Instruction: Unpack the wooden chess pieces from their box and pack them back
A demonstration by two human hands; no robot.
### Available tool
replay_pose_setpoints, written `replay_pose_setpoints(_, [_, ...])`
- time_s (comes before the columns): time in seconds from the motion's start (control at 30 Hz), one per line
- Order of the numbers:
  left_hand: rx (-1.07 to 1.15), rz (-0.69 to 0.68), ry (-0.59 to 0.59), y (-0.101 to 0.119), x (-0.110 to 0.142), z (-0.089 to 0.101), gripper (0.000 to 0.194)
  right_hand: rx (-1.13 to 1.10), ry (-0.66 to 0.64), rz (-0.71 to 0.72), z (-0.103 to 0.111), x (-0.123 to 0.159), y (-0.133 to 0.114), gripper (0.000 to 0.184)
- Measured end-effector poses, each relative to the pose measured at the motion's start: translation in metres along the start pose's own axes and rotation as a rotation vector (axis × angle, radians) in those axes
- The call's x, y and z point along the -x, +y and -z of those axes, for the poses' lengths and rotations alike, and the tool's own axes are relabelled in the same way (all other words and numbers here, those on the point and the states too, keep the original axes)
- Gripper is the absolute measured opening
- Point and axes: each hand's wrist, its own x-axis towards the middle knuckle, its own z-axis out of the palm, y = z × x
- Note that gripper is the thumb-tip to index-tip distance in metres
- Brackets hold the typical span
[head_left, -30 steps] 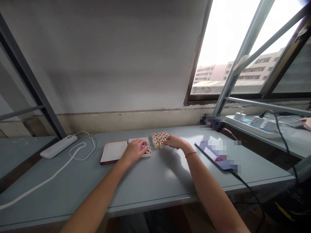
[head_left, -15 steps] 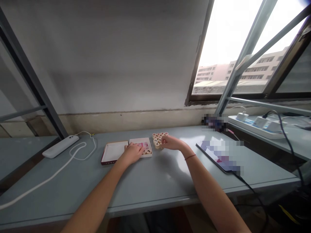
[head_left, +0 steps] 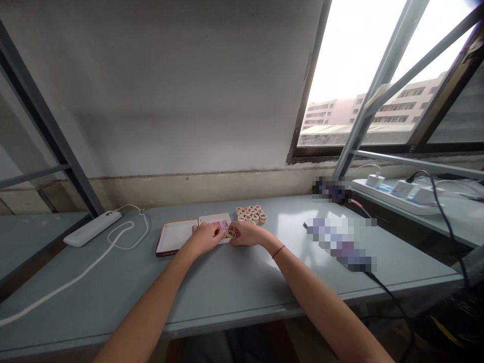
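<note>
Grey-blue desk (head_left: pixel 227 287) runs across in front of us, its long axis left to right. Over it reach our two hands, close together. Our left hand (head_left: pixel 206 238) is bent over the right box half (head_left: pixel 215 217); whether it grips anything we cannot tell. Our right hand (head_left: pixel 247 234), a thin red band (head_left: pixel 278 251) at its wrist, has its thumb and fingers drawn narrow beside one round piece (head_left: pixel 230 234); we cannot tell if they pinch it.

That piece sits at the near right corner of the right box half, pale, with a dark character on its upturned face; being round, it has no long axis. We count two box halves, side by side, white inside; the left box half (head_left: pixel 177 237) has a dark red outer wall. Pink printed paper (head_left: pixel 222 224) lies in the right one.

Just beyond our right hand stands one cluster of pieces (head_left: pixel 251 214), flat and faces up: at least ten, four along the back row, with red characters at the back and dark ones nearer us.

Farther off we see one grey wall (head_left: pixel 189 91) and, to the right, a bright window (head_left: pixel 340 75).
</note>
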Motion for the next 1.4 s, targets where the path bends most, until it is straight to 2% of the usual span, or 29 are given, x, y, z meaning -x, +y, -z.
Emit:
replay_pose_setpoints(0.1, [0.06, 0.034, 0.006, 0.0, 0.0, 0.003, 0.027, -0.045, 0.013, 0.022, 0.0, 0.0, 0.003, 0.04])
replay_pose_setpoints(0.2, [0.165, 0.061, 0.093, 0.0, -0.002, 0.004, 0.022, -0.169, 0.03, 0.056, 0.002, 0.0, 0.006, 0.046])
replay_pose_setpoints(0.3, [0.344, 0.037, 0.15, 0.001, -0.005, 0.003, 0.028, -0.272, 0.079, 0.093, 0.009, 0.002, 0.005, 0.038])
replay_pose_setpoints(0.43, [0.523, -0.042, 0.152, 0.004, -0.006, 0.002, 0.034, -0.342, 0.152, 0.124, 0.018, 0.005, 0.003, 0.029])
replay_pose_setpoints(0.53, [0.556, -0.032, 0.218, 0.006, -0.004, 0.003, 0.029, -0.39, 0.22, 0.032, 0.029, 0.01, 0.015, 0.027])
replay_pose_setpoints(0.63, [0.575, -0.007, 0.297, 0.005, -0.004, 0.004, 0.023, -0.401, 0.3, -0.193, 0.041, 0.019, 0.037, 0.024])
replay_pose_setpoints(0.7, [0.594, -0.021, 0.32, 0.003, -0.006, 0.004, 0.021, -0.385, 0.251, -0.331, 0.047, 0.026, 0.052, 0.022])
replay_pose_setpoints(0.77, [0.594, -0.041, 0.339, 0.001, -0.007, 0.002, 0.019, -0.385, 0.13, -0.422, 0.049, 0.03, 0.062, 0.023])
replay_pose_setpoints(0.83, [0.573, -0.052, 0.356, -0.001, -0.009, 0.001, 0.02, -0.387, 0.021, -0.474, 0.048, 0.031, 0.067, 0.023])
replay_pose_setpoints(0.9, [0.549, -0.048, 0.36, -0.001, -0.009, -0.001, 0.023, -0.369, -0.033, -0.508, 0.045, 0.03, 0.069, 0.021])
replay_pose_setpoints(1.07, [0.483, -0.053, 0.285, 0.002, -0.006, -0.004, 0.028, -0.28, -0.005, -0.505, 0.042, 0.026, 0.067, 0.022])
replay_pose_setpoints(1.23, [0.386, -0.175, 0.226, 0.009, -0.001, -0.007, 0.029, -0.308, 0.086, -0.303, 0.042, 0.025, 0.054, 0.031])
replay_pose_setpoints(1.33, [0.371, -0.209, 0.212, 0.01, 0.0, -0.008, 0.028, -0.228, 0.07, -0.332, 0.04, 0.023, 0.05, 0.032])
replay_pose_setpoints(1.4, [0.363, -0.215, 0.202, 0.01, 0.0, -0.008, 0.028, -0.199, 0.085, -0.377, 0.039, 0.022, 0.052, 0.025])
